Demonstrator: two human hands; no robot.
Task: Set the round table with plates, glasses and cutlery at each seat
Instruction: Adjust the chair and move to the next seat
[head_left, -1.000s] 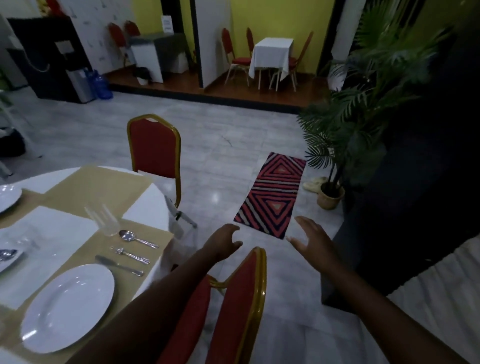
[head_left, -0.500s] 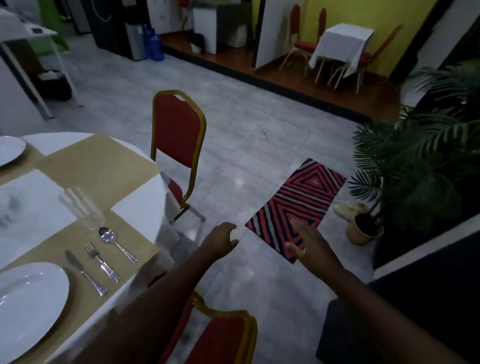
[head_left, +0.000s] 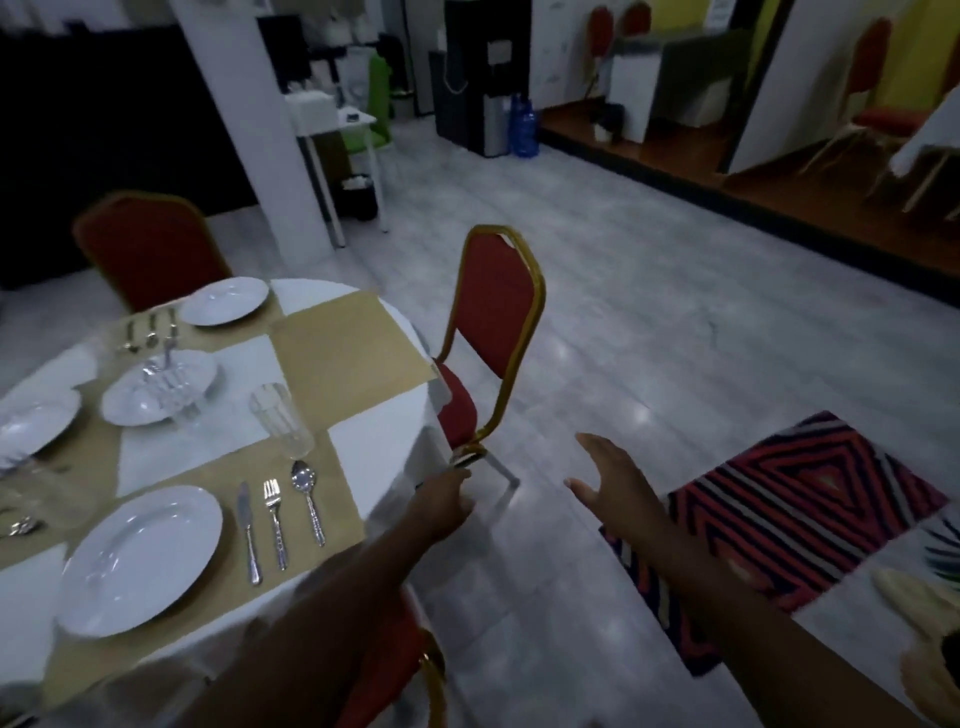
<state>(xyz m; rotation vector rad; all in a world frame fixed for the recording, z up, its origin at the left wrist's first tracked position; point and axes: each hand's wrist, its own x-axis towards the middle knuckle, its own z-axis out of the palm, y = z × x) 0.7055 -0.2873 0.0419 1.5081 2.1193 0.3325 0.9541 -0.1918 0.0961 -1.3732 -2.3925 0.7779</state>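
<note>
Head view. Both hands are held out over the floor beside the round table (head_left: 363, 301). The left hand (head_left: 441, 504) has loosely curled fingers and holds nothing; just beyond its fingertips stands a red chair (head_left: 491, 332). The right hand (head_left: 615, 486) is spread, fingers straight, a striped rug (head_left: 789, 519) just right of them. Left of the left fingers lie a spoon (head_left: 307, 499), fork (head_left: 274, 514), knife (head_left: 247, 530) and plate (head_left: 140, 556), with a glass (head_left: 281, 420) just above the spoon.
</note>
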